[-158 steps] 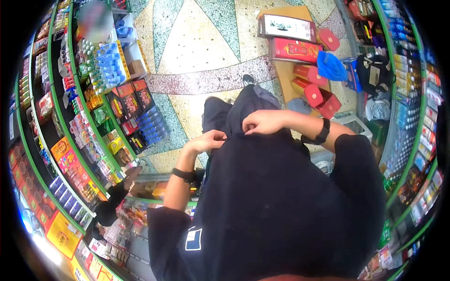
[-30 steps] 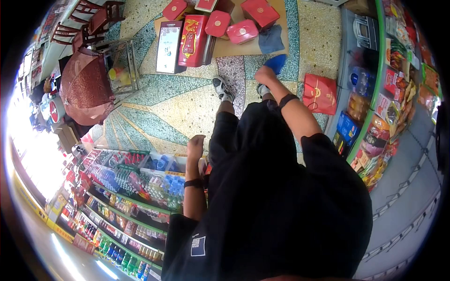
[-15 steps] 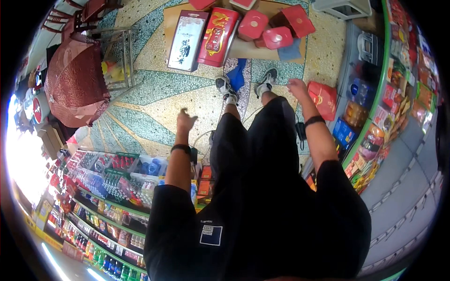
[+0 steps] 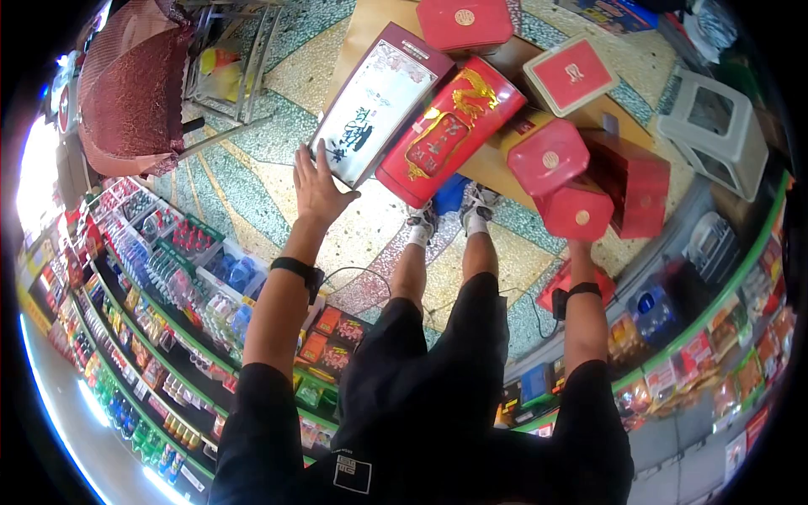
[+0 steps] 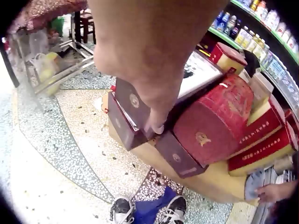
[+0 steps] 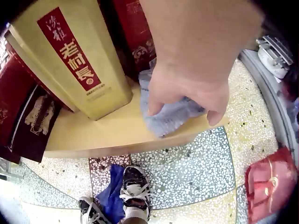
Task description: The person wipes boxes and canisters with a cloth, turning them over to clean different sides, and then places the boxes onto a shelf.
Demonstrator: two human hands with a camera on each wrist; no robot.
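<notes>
My left hand (image 4: 320,192) is at the near left corner of a long white-topped maroon gift box (image 4: 376,105), fingers spread along its edge. In the left wrist view its thumb side reaches down beside the box's end. Next to that box lies a red gift box (image 4: 450,135) with a gold dragon. My right hand (image 6: 187,88) rests on a grey-blue cloth (image 6: 173,119) at the cardboard's edge; its fingertips are hidden, so I cannot tell whether they grip it. In the head view, red boxes cover most of this hand. A blue cloth (image 6: 111,193) lies between my shoes.
Several red boxes (image 4: 572,210) stand on the cardboard (image 4: 362,46). A red bag (image 6: 271,184) lies on the floor at right. A white plastic stool (image 4: 715,135) stands beyond it. Stocked shelves (image 4: 168,311) run along both sides, and an umbrella (image 4: 130,93) is at far left.
Earlier, both hands were at my waist. My right hand then held the blue cloth, which dropped by my feet. Both arms have reached forward, left to the white-topped box, right to the grey-blue cloth.
</notes>
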